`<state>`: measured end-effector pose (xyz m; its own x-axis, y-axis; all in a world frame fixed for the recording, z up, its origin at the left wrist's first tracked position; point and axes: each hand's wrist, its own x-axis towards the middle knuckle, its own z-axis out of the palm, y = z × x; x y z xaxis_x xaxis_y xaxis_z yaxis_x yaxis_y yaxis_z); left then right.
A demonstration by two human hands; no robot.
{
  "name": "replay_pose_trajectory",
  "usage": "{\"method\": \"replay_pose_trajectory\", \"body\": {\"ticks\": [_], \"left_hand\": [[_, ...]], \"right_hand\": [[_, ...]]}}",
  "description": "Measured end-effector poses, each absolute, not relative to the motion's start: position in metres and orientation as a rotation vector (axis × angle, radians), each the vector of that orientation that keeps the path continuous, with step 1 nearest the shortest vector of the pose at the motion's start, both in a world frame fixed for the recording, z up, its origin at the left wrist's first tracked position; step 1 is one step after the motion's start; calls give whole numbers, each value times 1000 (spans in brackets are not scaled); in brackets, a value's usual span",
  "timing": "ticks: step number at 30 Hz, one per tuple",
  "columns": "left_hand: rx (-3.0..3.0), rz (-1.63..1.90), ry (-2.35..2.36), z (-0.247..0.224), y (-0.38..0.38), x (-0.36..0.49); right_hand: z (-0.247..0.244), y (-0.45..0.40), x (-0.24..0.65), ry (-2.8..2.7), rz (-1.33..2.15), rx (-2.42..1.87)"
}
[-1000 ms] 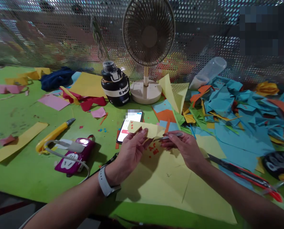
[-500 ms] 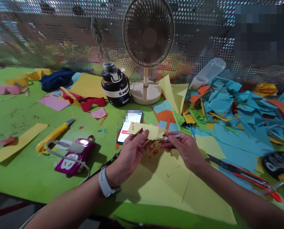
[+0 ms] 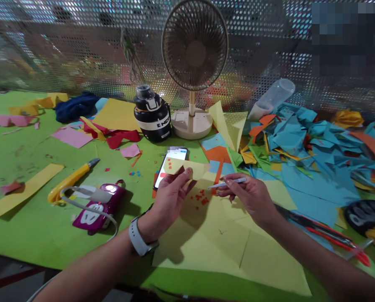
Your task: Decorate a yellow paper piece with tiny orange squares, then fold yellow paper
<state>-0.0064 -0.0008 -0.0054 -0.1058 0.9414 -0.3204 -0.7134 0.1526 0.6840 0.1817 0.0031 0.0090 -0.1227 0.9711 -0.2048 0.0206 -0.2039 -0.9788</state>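
Pinched in my left hand is a small pale yellow paper piece, with a short column of orange squares near its left end. My right hand holds slim silver tweezers between thumb and fingers, their tip pointing left and apart from the paper piece. Whether the tips carry anything is too small to tell. Below and between the hands, several tiny orange squares lie scattered on a large pale yellow sheet. Behind my left hand, a lit phone is partly covered by the held paper.
A fan and a dark bottle stand at the back. Blue paper pieces pile up on the right, near a red-black cutter. On the left are a yellow-handled knife and a purple power socket with a cable.
The tweezers have drawn back from the paper piece, leaving a gap. My left hand has shifted slightly left with the paper. The phone's screen display looks different.
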Motion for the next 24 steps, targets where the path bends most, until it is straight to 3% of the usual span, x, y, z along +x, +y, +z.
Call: {"method": "replay_pose_trajectory", "body": {"ticks": [24], "left_hand": [[398,1252,1016,7,-11,-5]], "right_hand": [[-16,10,172,-1097,1588,-1411]]}}
